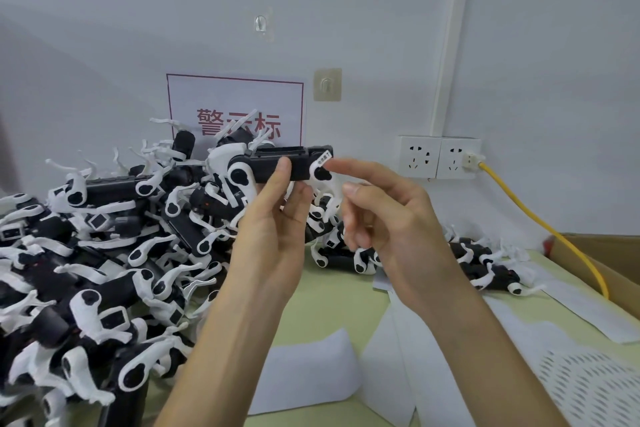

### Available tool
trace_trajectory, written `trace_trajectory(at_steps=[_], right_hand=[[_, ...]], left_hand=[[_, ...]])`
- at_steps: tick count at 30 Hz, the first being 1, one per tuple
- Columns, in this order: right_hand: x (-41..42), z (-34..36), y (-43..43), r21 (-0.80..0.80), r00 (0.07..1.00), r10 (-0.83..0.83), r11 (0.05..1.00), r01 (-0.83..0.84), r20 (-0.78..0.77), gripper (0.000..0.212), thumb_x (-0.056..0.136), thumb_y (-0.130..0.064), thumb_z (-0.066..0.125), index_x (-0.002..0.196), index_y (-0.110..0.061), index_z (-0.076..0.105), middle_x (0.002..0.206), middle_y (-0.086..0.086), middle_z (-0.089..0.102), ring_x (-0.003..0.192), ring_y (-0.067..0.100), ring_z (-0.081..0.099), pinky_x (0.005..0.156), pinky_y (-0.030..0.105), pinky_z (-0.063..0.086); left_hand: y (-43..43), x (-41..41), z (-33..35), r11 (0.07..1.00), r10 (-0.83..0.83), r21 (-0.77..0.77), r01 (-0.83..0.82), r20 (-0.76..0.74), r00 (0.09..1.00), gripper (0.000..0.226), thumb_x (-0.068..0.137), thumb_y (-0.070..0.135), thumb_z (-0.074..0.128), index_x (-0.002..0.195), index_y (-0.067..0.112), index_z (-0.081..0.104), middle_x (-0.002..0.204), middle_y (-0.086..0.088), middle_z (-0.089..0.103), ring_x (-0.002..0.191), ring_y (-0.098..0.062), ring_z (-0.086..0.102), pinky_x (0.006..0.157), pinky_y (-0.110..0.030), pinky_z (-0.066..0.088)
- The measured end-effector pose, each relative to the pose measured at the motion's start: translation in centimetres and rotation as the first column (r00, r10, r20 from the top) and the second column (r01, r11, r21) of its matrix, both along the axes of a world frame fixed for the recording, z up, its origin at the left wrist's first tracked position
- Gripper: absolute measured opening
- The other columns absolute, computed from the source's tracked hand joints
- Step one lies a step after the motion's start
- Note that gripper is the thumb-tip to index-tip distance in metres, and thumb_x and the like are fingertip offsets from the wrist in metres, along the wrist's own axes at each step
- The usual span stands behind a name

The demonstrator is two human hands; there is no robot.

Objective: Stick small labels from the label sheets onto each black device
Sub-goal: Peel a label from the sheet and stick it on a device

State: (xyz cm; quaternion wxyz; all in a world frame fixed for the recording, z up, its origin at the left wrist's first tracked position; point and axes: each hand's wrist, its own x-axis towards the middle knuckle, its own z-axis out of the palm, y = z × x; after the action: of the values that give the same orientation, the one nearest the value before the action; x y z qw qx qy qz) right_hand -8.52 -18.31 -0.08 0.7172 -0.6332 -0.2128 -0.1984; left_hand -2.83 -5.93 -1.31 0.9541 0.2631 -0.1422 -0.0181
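Note:
My left hand [277, 218] grips a black device with white legs [277, 165], held up level in front of the wall. A small white label [325, 157] sits on the device's right end. My right hand [384, 208] is just right of it, index finger stretched out with its tip at the label, the other fingers loosely curled and holding nothing. A big pile of the same black-and-white devices [97, 253] covers the table's left side. A few more devices [485, 263] lie behind my right hand. A label sheet [585, 381] with rows of peeled gaps lies at lower right.
White backing papers [304, 371] lie on the green table [339, 302] under my arms. A cardboard box [609, 260] stands at the right edge. A yellow cable [540, 222] runs from the wall sockets [440, 158] down past the box. A red-lettered sign [235, 111] hangs behind the pile.

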Motion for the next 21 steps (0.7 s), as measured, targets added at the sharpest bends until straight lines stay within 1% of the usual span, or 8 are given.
trace_trajectory(at_steps=[4, 7, 11, 12, 14, 15, 18, 21], right_hand=[[0.0, -0.4, 1.1, 0.044, 0.996, 0.070, 0.997, -0.068, -0.048, 0.027, 0.090, -0.011, 0.061, 0.111, -0.016, 0.077, 0.058, 0.002, 0.052, 0.044, 0.014, 0.038, 0.044, 0.025, 0.040], [0.1, -0.8, 1.7, 0.088, 0.989, 0.106, 0.991, -0.098, -0.099, 0.033, 0.096, -0.004, 0.055, 0.114, -0.021, 0.077, 0.057, 0.001, 0.051, 0.044, 0.014, 0.035, 0.043, 0.024, 0.039], [0.2, -1.1, 2.3, 0.179, 0.963, 0.204, 0.968, -0.173, -0.173, 0.038, 0.096, -0.009, 0.054, 0.121, -0.028, 0.075, 0.059, 0.001, 0.050, 0.042, 0.011, 0.034, 0.040, 0.023, 0.036], [0.3, -1.2, 2.5, 0.206, 0.953, 0.238, 0.958, -0.200, -0.185, 0.038, 0.096, -0.011, 0.054, 0.122, -0.029, 0.074, 0.060, 0.000, 0.050, 0.041, 0.011, 0.033, 0.039, 0.022, 0.036], [0.3, -1.3, 2.6, 0.254, 0.933, 0.303, 0.934, -0.251, -0.192, 0.039, 0.093, -0.014, 0.055, 0.124, -0.031, 0.072, 0.061, 0.000, 0.049, 0.040, 0.009, 0.033, 0.038, 0.021, 0.035], [0.3, -1.4, 2.7, 0.273, 0.925, 0.329, 0.923, -0.272, -0.190, 0.040, 0.092, -0.016, 0.056, 0.125, -0.031, 0.072, 0.062, -0.001, 0.049, 0.040, 0.009, 0.033, 0.038, 0.021, 0.034], [0.4, -1.6, 2.9, 0.323, 0.904, 0.392, 0.889, -0.324, -0.173, 0.042, 0.091, -0.017, 0.055, 0.128, -0.031, 0.070, 0.062, -0.001, 0.049, 0.040, 0.008, 0.032, 0.037, 0.021, 0.033], [0.5, -1.7, 3.2, 0.373, 0.888, 0.429, 0.861, -0.346, -0.166, 0.046, 0.086, -0.019, 0.057, 0.129, -0.028, 0.069, 0.060, 0.000, 0.049, 0.039, 0.008, 0.031, 0.035, 0.020, 0.032]], left_hand=[[0.1, -0.3, 0.1, 0.994, -0.055, -0.088, 0.060, 0.057, 0.997, 0.010, 0.084, 0.018, 0.072, 0.090, 0.011, 0.070, 0.086, -0.002, 0.069, 0.083, -0.015, 0.074, 0.081, -0.024, 0.060], [0.3, -0.4, 0.0, 0.991, -0.107, -0.068, 0.113, 0.090, 0.990, 0.013, 0.086, 0.024, 0.071, 0.094, 0.015, 0.067, 0.094, 0.000, 0.066, 0.097, -0.019, 0.072, 0.085, -0.028, 0.057], [0.4, -0.3, -0.2, 0.980, -0.179, 0.101, 0.170, 0.083, 0.980, 0.025, 0.084, 0.039, 0.071, 0.098, 0.022, 0.059, 0.110, 0.002, 0.071, 0.084, -0.017, 0.067, 0.070, -0.038, 0.041], [0.4, -0.4, -0.2, 0.976, -0.188, 0.124, 0.179, 0.069, 0.980, 0.026, 0.083, 0.041, 0.071, 0.098, 0.023, 0.059, 0.109, 0.002, 0.074, 0.090, -0.016, 0.069, 0.074, -0.038, 0.042], [0.4, -0.6, -0.2, 0.975, -0.192, 0.119, 0.186, 0.038, 0.981, 0.025, 0.082, 0.040, 0.072, 0.096, 0.023, 0.061, 0.108, 0.000, 0.077, 0.111, -0.013, 0.070, 0.088, -0.037, 0.047], [0.3, -0.7, -0.1, 0.976, -0.192, 0.110, 0.188, 0.028, 0.981, 0.022, 0.083, 0.039, 0.071, 0.094, 0.023, 0.063, 0.107, 0.000, 0.078, 0.114, -0.013, 0.070, 0.089, -0.035, 0.051], [0.1, -1.1, 0.0, 0.972, -0.213, 0.100, 0.211, 0.004, 0.977, 0.019, 0.086, 0.038, 0.069, 0.083, 0.021, 0.073, 0.103, 0.001, 0.078, 0.106, -0.013, 0.073, 0.073, -0.030, 0.060], [0.0, -1.1, 0.2, 0.968, -0.225, 0.107, 0.225, -0.007, 0.974, 0.027, 0.085, 0.041, 0.070, 0.068, 0.021, 0.078, 0.099, -0.001, 0.075, 0.100, -0.018, 0.073, 0.070, -0.028, 0.061]])
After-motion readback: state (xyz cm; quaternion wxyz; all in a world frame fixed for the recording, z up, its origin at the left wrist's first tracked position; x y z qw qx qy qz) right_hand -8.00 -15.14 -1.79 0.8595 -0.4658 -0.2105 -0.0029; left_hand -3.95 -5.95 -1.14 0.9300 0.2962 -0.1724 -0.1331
